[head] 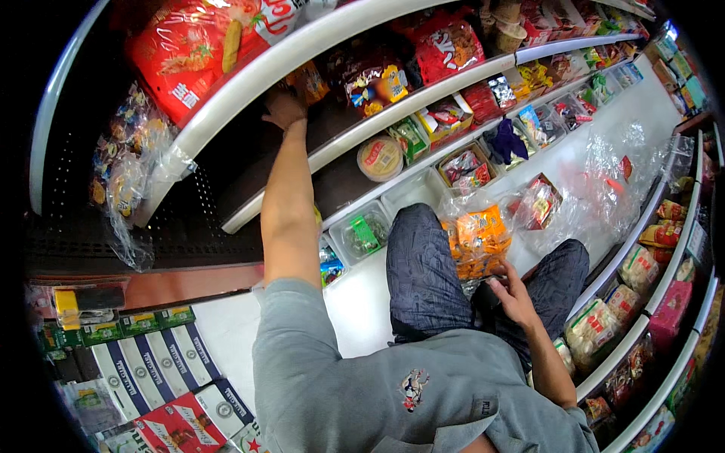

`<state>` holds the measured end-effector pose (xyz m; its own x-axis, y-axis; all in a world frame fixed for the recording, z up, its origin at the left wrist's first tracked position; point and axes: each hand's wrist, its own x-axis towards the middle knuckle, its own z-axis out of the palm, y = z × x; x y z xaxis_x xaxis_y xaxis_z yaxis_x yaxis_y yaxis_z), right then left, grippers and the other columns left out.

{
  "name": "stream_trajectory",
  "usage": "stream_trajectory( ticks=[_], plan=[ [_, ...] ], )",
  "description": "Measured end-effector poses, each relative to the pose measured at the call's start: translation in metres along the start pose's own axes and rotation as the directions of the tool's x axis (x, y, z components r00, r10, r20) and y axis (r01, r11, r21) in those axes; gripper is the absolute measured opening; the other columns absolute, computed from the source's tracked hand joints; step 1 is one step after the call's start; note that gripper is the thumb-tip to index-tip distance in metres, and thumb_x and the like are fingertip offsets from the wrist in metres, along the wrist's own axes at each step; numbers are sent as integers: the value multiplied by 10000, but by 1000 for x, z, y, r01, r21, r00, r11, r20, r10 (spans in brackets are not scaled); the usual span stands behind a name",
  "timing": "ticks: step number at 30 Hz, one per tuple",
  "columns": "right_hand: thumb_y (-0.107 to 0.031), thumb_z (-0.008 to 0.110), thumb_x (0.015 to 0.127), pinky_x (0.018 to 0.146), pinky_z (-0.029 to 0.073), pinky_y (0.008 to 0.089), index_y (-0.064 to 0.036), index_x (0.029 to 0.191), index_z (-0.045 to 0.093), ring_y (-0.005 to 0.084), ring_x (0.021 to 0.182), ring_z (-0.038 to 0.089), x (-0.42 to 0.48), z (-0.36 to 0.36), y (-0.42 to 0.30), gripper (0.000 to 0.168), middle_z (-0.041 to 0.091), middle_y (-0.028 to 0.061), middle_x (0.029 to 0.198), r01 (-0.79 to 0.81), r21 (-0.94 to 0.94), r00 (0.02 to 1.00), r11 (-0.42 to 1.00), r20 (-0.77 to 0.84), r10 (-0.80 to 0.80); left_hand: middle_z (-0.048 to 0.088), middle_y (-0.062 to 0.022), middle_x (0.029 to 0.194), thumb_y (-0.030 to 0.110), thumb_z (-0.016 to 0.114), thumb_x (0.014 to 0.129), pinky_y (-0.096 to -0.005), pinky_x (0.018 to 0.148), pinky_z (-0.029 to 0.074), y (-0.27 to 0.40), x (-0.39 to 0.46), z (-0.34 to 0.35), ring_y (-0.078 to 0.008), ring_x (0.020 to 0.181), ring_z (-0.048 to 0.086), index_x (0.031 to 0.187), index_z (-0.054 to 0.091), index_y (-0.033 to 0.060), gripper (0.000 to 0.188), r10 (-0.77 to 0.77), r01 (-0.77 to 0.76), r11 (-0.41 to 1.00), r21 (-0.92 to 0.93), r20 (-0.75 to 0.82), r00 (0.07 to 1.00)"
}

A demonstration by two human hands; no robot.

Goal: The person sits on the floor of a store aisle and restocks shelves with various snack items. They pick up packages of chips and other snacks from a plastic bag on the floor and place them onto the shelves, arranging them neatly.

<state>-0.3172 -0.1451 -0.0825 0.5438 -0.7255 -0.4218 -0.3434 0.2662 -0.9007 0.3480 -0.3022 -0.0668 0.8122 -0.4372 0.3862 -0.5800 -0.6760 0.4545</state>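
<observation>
My left hand (288, 106) reaches deep into a dark shelf on the left, beside an orange and yellow snack packet (308, 81). Shadow hides its fingertips, so whether they grip the packet cannot be told. Between my knees stands a clear plastic bag of orange snack packets (481, 232). My right hand (514, 297) is at the near edge of that bag, thumb and forefinger apart; its fingertips are at or against the plastic. A round lidded tub (380, 159) sits on the lower shelf, right of my left forearm.
Clear bins (358, 232) of small goods line the bottom shelf. Crumpled plastic wrap (612, 187) and an open carton (538, 201) lie on the white floor. Packed shelves (645, 317) curve close on my right. Beer cartons (164, 368) are stacked at lower left. A big red snack bag (187, 62) hangs over the upper shelf edge.
</observation>
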Motion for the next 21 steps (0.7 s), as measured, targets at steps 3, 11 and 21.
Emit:
stream_trajectory(
  ticks=[3, 11, 21],
  plan=[
    [-225, 614, 965, 929, 471, 344, -26, 1481, 304, 202, 1052, 563, -1, 0, -9, 634, 549, 133, 1236, -20, -72, 1000, 997, 12, 21, 336, -226, 1519, 805, 683, 630, -741, 1062, 182, 31, -26, 0, -406, 1395, 336, 1526, 200, 67, 1257, 60, -58, 997, -48, 46, 997],
    [-271, 638, 946, 929, 477, 359, 6, 1458, 344, 238, 1026, 598, -3, 7, 29, 652, 582, 154, 1183, -31, -40, 999, 999, -11, 31, 305, -246, 1528, 859, 626, 615, -710, 1081, 174, 36, -21, -15, -417, 1407, 305, 1510, 245, 75, 1249, -56, 51, 998, 38, 146, 988],
    [-150, 559, 954, 866, 512, 366, 4, 1237, 583, 248, 972, 664, 36, -47, 20, 323, 684, 165, 1015, 126, -317, 908, 940, -345, -238, 527, -262, 1220, 316, 781, 815, -406, 969, 428, 63, -118, -73, -358, 1156, 518, 1240, 485, -108, 669, 114, -338, 853, -397, -489, 865]
  ],
)
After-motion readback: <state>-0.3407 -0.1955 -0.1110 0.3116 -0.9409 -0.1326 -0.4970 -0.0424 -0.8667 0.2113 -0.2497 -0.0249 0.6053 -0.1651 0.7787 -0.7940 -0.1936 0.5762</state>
